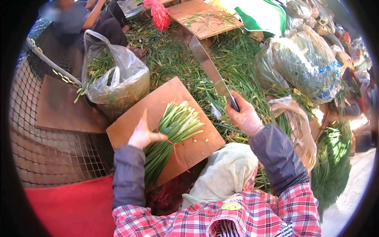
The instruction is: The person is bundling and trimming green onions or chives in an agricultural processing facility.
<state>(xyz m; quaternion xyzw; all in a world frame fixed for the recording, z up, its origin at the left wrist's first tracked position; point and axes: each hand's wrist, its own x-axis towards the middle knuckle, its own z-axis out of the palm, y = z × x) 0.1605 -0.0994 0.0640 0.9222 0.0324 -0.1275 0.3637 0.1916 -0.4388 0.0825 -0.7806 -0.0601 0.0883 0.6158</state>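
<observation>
A bundle of long green stalks (pixel 178 125) with pale cut ends lies across a wooden board (pixel 201 148) in front of me. A thin red tie (pixel 175 152) goes round it, with a loose end on the board. My left hand (pixel 143 133) is at the bundle's left side, its fingers stretched out and its thumb resting against the stalks by the tie. My right hand (pixel 245 114) grips the dark handle of a large knife (pixel 211 71). The broad blade points up and away from me, raised off the board and to the right of the bundle.
Cut leaves (pixel 173 59) litter the ground. A clear plastic bag (pixel 118 87) of greens stands left, near another person (pixel 94 19). Large filled bags (pixel 306 65) and tied green bundles (pixel 331 170) lie right. Another board (pixel 205 17) with red strings (pixel 158 17) is ahead; netting (pixel 55 154) is left.
</observation>
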